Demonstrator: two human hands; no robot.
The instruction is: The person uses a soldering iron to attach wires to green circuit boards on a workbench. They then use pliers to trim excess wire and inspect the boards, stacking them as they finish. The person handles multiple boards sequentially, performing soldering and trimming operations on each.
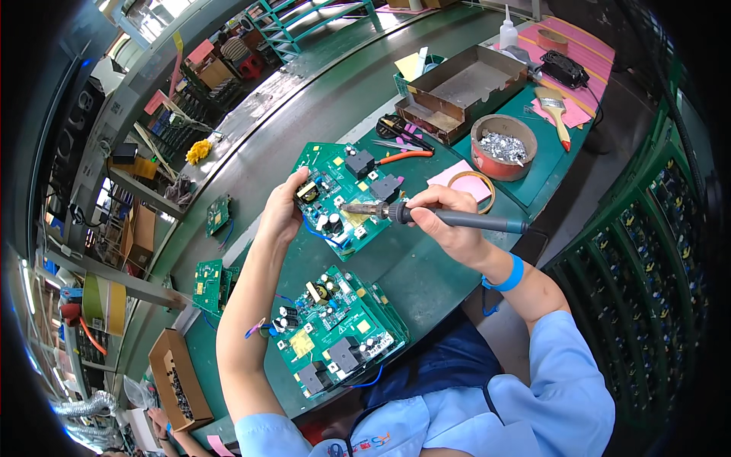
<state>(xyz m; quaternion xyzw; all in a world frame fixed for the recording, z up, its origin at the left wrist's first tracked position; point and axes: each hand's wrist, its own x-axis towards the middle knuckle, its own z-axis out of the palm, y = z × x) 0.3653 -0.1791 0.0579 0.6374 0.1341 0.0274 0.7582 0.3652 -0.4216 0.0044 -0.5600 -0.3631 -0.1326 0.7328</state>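
My left hand point(286, 204) grips the left edge of a green circuit board point(352, 242), which carries black relays, capacitors and a yellow-wrapped transformer. In my right hand point(451, 228) is a soldering iron point(481, 222) with a dark handle, held like a pen. Its tip reaches the middle of the board; whether it touches cannot be made out. Closer to me lies a stack of similar boards point(344, 311) with blue wires. A blue band point(509, 274) circles my right wrist.
Right of the board are orange-handled pliers point(405, 157), a tape roll point(488, 199) on pink paper, a round tub point(491, 164) of silvery scraps and a brush point(554, 110). More boards point(207, 286) and a carton point(164, 373) lie left. Another person's hand point(158, 417) shows lower left.
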